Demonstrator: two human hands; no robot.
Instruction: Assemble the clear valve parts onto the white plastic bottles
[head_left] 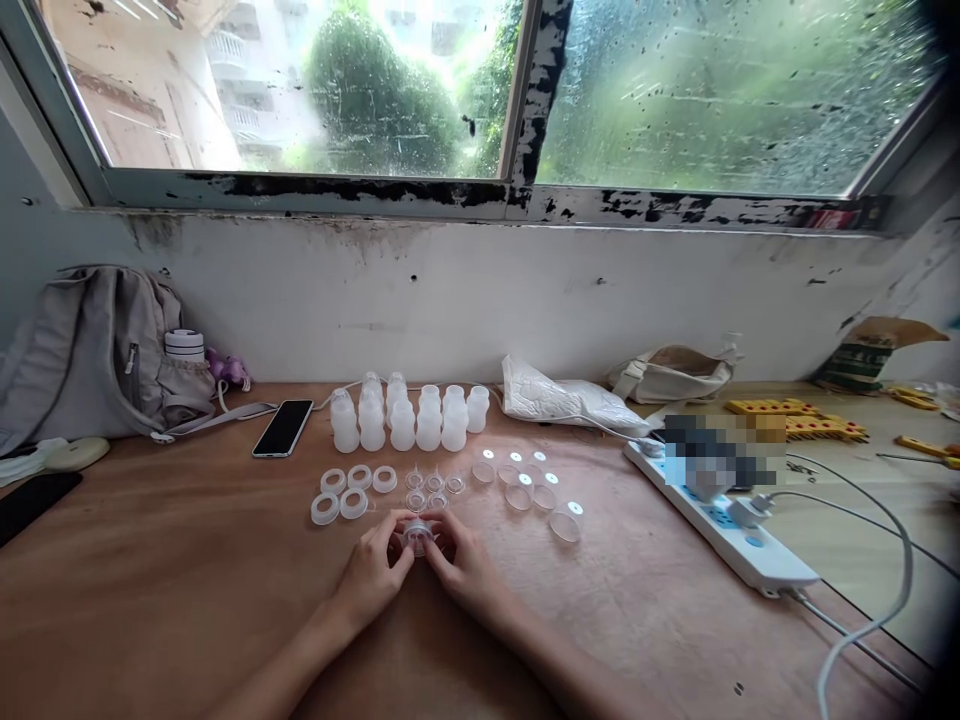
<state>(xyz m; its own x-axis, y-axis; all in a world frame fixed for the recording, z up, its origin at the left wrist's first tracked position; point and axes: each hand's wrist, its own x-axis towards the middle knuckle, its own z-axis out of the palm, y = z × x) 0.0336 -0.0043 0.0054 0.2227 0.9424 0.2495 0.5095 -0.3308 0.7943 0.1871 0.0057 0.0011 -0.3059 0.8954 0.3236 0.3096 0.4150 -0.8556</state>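
Observation:
My left hand (379, 558) and my right hand (461, 560) meet low over the middle of the table. Fingers and thumbs of both pinch a small clear, round bottle part (418, 538) from either side; its exact kind is hard to make out. Just beyond the fingertips lie several clear nipple-like pieces (434, 484). Left of them are several frosted screw rings (353, 503), set in two rows. To the right, clear round caps (565, 527) rest beside small white discs (575, 508). Frosted white bottles (403, 425) stand grouped behind all these parts.
A phone (283, 428) and a grey backpack (112, 350) are at the left on the wooden table (225, 600). A white power strip (720, 520) with cables crosses the right side. A white plastic package (566, 393) and a beige pouch (675, 375) lie against the wall.

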